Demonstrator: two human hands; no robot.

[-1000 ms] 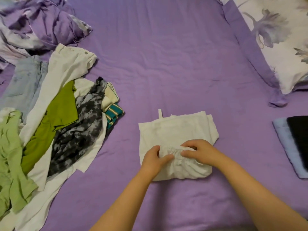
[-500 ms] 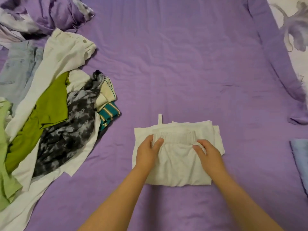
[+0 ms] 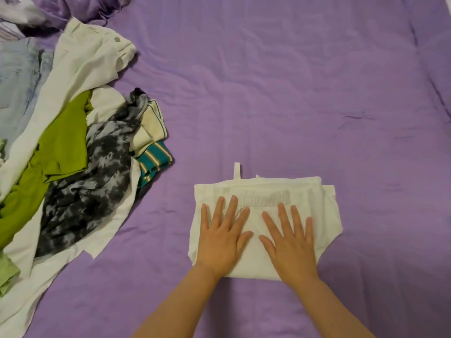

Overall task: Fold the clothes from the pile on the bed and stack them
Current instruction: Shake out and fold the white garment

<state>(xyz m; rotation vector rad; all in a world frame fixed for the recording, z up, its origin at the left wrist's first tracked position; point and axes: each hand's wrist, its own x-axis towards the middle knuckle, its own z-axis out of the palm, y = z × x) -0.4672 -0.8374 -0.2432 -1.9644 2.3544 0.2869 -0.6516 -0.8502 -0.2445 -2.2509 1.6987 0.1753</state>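
Both hands, left hand (image 3: 222, 236) and right hand (image 3: 289, 242), lay spread flat on the folded white garment (image 3: 314, 206); lifting carelessly risked its loose layers springing open.

Two bare forearms enter from the bottom edge, each ending in a bare hand: the left hand (image 3: 220, 236) and the right hand (image 3: 289, 240). No sleeves cover the arms as far as they show. The fingers (image 3: 231, 208) are slender, with short, unpainted nails. Wrists and fingers carry nothing.
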